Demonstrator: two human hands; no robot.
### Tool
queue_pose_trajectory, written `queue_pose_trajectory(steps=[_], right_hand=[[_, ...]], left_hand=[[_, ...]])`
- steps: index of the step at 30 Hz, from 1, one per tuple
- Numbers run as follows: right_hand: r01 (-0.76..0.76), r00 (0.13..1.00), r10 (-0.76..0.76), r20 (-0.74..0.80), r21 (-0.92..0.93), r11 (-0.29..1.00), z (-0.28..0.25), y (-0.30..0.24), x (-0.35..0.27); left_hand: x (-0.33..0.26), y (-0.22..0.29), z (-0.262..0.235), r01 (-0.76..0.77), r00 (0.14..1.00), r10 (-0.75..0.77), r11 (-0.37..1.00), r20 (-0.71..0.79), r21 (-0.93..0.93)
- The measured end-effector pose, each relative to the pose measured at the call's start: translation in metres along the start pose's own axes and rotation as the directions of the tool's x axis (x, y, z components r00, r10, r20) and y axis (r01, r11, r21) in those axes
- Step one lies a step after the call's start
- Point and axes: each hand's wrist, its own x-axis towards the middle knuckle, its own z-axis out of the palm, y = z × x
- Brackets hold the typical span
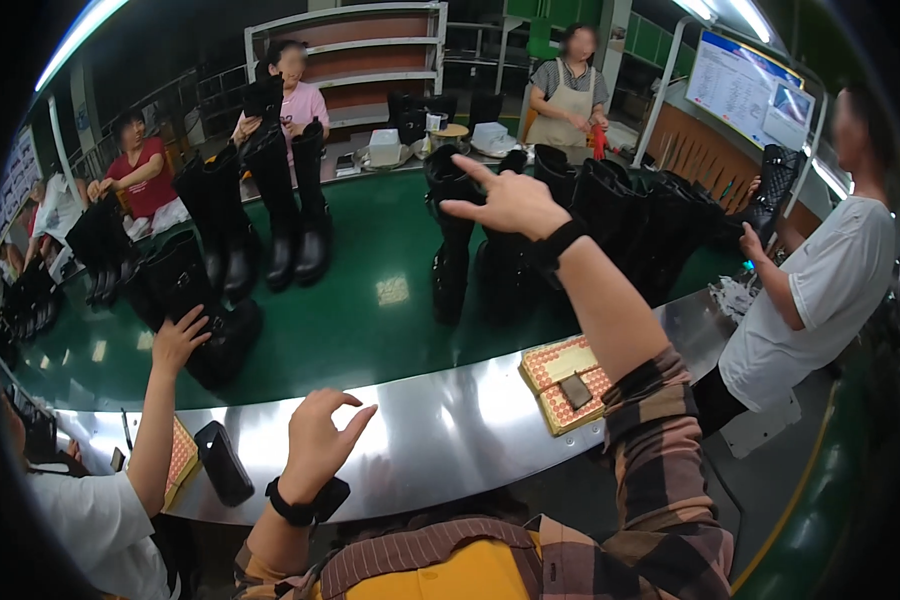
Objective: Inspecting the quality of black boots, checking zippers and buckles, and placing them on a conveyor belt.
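Note:
My right hand [515, 203] reaches out over the green conveyor belt [370, 335], index finger and thumb spread apart. Its fingertips overlap the top of a tall black boot [454, 235] standing on the belt; whether they touch it I cannot tell. Nothing shows in that hand. My left hand [322, 432] hovers above the metal ledge [410, 440] in front of me, fingers curved with a gap to the thumb, holding nothing. More black boots [610, 215] stand close together beyond my right forearm.
A patterned yellow box [560, 375] with a small dark block [576, 392] lies on the ledge at right. A black phone-like object [224, 463] lies at left. At left, a co-worker's hand [178, 340] touches black boots [205, 310]. Several people stand around the belt.

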Motion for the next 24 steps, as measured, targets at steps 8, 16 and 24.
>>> queue_pose_trajectory(steps=[8, 16, 24], right_hand=[[-0.069, 0.998, 0.07, 0.003, -0.062, 0.996, 0.017, 0.001, 0.035], [-0.055, 0.939, 0.067, -0.337, 0.044, 0.998, 0.014, 0.002, -0.007], [0.467, 0.642, -0.31, -0.701, 0.037, 0.884, -0.042, -0.087, -0.141]], left_hand=[[-0.024, -0.028, 0.013, 0.022, 0.999, -0.028, 0.993, -0.047, -0.116], [-0.028, -0.024, 0.026, 0.077, 0.995, -0.057, 0.958, 0.077, -0.277], [0.012, 0.014, 0.05, -0.279, 0.958, 0.253, 0.926, -0.132, -0.252]])
